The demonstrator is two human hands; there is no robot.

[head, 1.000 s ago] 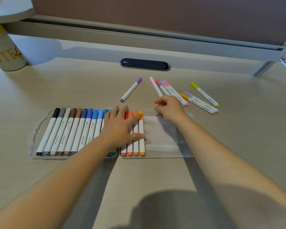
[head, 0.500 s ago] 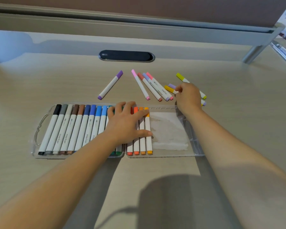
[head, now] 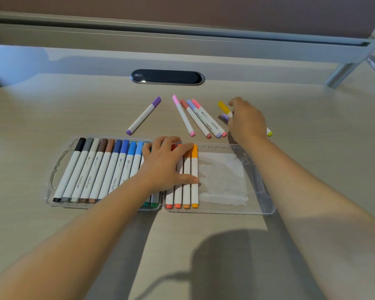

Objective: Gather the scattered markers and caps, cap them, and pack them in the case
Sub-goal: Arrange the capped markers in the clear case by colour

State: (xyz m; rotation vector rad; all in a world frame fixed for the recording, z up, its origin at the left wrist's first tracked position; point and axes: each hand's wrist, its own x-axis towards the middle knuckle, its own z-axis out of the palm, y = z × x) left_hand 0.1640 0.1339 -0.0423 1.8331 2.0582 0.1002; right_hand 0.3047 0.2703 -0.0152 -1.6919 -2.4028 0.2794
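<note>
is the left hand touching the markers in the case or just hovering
Touching. The head view shows the left hand lying flat on the packed markers in the clear case, its thumb pressed across the orange ones with no gap visible.
</note>
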